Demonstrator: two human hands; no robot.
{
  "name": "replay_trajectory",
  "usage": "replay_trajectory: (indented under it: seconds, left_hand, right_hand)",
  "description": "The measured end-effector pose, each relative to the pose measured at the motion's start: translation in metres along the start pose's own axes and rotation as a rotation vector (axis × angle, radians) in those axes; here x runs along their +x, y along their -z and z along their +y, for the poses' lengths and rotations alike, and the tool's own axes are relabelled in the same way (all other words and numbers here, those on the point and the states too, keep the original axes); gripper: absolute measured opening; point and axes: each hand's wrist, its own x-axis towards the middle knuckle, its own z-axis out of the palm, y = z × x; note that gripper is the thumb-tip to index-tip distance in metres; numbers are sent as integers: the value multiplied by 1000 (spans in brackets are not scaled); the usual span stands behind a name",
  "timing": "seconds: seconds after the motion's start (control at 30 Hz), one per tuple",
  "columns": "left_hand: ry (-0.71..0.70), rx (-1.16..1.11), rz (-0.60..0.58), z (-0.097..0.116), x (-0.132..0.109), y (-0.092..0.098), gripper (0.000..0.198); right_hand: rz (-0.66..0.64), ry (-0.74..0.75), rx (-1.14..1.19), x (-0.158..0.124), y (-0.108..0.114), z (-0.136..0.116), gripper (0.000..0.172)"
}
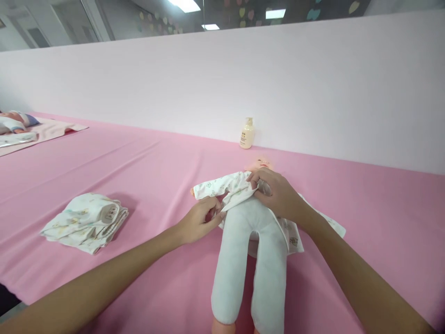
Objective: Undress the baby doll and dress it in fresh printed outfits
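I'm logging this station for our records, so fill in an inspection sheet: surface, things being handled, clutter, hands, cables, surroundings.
Surface: pink cloth, lightly creased.
Things handled: doll lying face up; printed garment at its upper body, one arm sleeved.
Clutter: folded clothes to the left; pump bottle upright near the wall; pale mat far left, bearing partly cropped items.
Left hand: pinching the garment's edge beside the doll's waist.
Right hand: pinching the garment over the torso.
Cables: nothing seen.
Surroundings: white wall behind, ceiling lights above.
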Motion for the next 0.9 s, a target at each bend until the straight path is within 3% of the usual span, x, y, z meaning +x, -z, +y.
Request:
replay_trajectory:
  seconds: [0.17,0.37,0.5,0.6,0.67,0.77,0.83,0.9]
  left_hand:
    - [-161,-205,-23,18,-14,-5,30]
    - [-285,-274,-125,37,-24,-16,27]
    - [-302,-345,-205,37,-27,-13,31]
    - [-216,-377,-157,32,-21,-6,19]
    - [-125,-280,-33,26,-8,4,22]
    - [-17,69,139,8,23,25,37]
    - [25,314,121,-8,45,41,53]
    - [106,386,34,-24,60,53,64]
  right_hand:
    - [-28,-42,59,-3,7,-1,14]
    - [-133,-29,62,-4,24,-7,19]
    - [-219,-114,40,-7,42,-13,21]
    - [-274,-184,64,-9,56,-18,26]
    - [-205,-243,72,-11,65,-16,24]
    - [-18,-364,26,-17,80,-3,23]
    - [49,-434,-9,-27,90,9,28]
    - [70,-481,-34,-39,98,21,33]
